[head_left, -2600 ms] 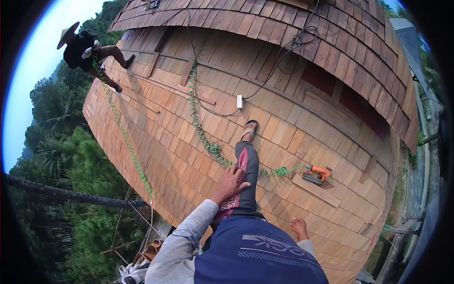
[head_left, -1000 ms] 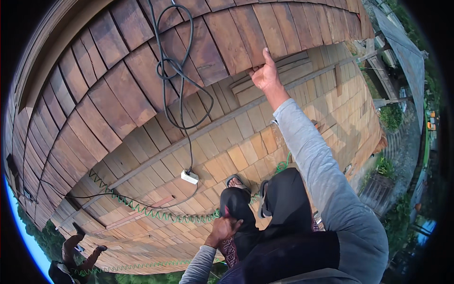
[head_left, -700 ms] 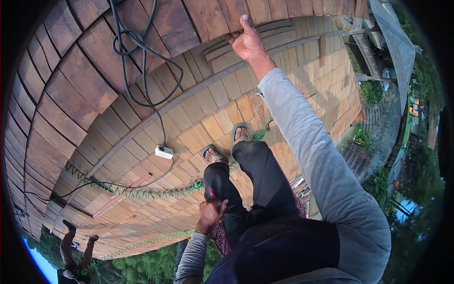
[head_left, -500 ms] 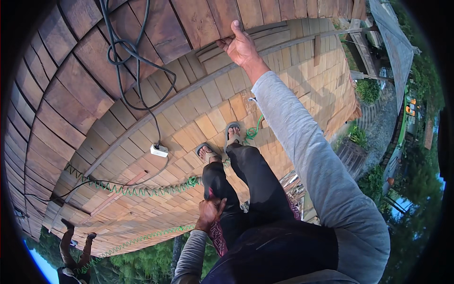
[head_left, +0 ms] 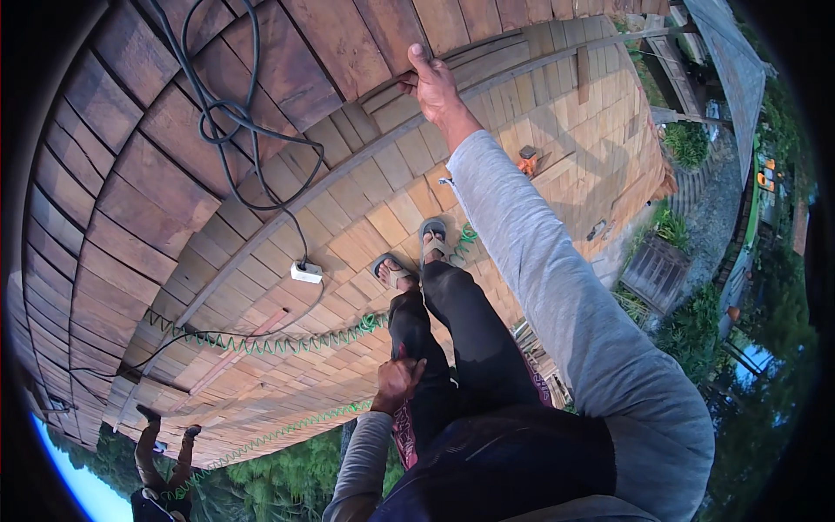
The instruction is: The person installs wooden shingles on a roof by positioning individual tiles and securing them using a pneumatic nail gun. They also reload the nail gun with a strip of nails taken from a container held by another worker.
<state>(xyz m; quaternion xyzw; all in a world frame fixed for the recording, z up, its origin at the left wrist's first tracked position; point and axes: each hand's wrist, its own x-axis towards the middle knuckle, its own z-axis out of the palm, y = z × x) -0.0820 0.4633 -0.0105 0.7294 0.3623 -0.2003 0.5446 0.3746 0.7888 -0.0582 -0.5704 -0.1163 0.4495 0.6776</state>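
My right hand [head_left: 437, 91] reaches up to the lower edge of the upper wooden shingles [head_left: 354, 56]. Its thumb points up and its fingers curl at that edge. Lower down, my left hand [head_left: 399, 381] is closed against the dark trouser leg [head_left: 416, 335] at my left knee; whether it pinches cloth is hidden. My feet, in grey sandals [head_left: 432, 230], stand on the lighter lower shingles [head_left: 383, 228].
A dark cable [head_left: 228, 117] lies looped on the upper shingles and runs to a white socket block [head_left: 306, 273]. Green coiled hoses [head_left: 270, 346] cross the roof. An orange and dark object [head_left: 527, 162] sits beside my right sleeve. Another person [head_left: 165, 461] is at the lower left.
The view has shifted slightly, so the socket block and the other person appear farther right. The orange object now shows beside my right sleeve. Both hands keep their places.
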